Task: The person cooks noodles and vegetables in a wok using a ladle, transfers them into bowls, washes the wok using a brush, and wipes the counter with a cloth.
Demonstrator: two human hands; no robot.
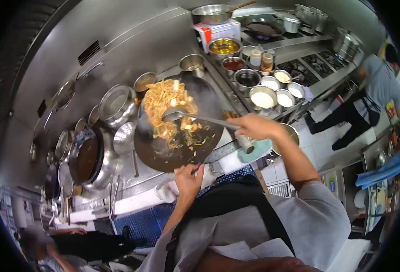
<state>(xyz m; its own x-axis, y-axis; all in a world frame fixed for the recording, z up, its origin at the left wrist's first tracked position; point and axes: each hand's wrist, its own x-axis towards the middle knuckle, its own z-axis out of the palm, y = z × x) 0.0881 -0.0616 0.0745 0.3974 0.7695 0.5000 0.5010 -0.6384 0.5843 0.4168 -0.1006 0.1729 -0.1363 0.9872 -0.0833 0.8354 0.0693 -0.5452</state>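
A large dark wok [163,158] sits on the range in front of me. Tossed noodles [166,97] with pale chunks rise over its far side, and bits of vegetable lie on its bottom. My right hand [254,127] is closed round the long handle of a metal ladle [174,113], whose bowl is among the noodles. At the wok's near edge, my left hand [188,181] is closed on the wok's handle, with the grip partly hidden by the fingers. A folded green cloth [255,150] lies below my right hand.
Sauce bowls [233,64], white-filled tubs [263,97] and squeeze bottles [255,58] crowd the right counter. A perforated skimmer [125,137] and stacked pans [86,156] are on the left. One person [374,90] stands at right, another [41,247] at lower left.
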